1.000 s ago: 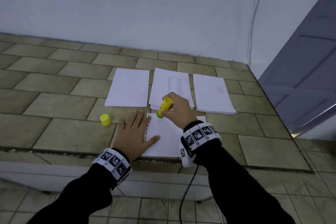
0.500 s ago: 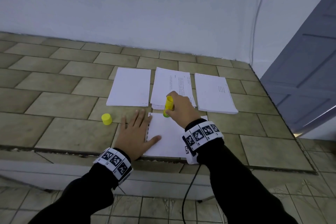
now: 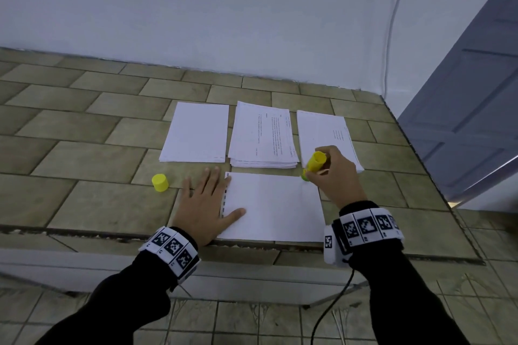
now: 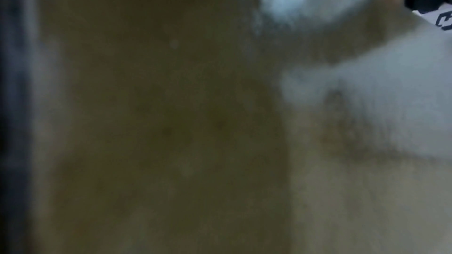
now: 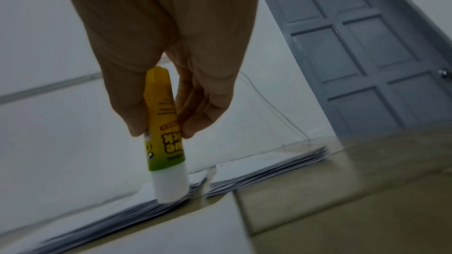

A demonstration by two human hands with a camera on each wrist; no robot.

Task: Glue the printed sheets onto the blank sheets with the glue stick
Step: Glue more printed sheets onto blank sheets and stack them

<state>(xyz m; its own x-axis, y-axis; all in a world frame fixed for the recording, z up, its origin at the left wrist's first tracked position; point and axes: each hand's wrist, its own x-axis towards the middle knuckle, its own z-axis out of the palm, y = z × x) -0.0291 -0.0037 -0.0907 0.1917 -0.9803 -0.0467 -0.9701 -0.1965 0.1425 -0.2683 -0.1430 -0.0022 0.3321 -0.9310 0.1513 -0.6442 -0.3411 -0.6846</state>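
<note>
Risk first: head view shows right hand (image 3: 337, 176) wrapped around glue stick (image 3: 313, 164), tip down at far right corner of near sheet (image 3: 273, 206), so a stroke could run off onto tiled counter (image 3: 92, 171) or smear the stack just behind. Left hand (image 3: 203, 204) lies flat, fingers straight, on the sheet's left edge, thumb on paper; if it lifts, the sheet likely drags or wrinkles. Yellow cap (image 3: 160, 182) sits left of the sheet, near that hand, easy to knock. 3 stacks (image 3: 263, 137) lie behind the sheet. Left wrist view: blurred, only pale paper, nothing usable. Right wrist view: fingers (image 5: 137, 103) pinch glue stick (image 5: 164, 132), white end on paper near the edge.
</note>
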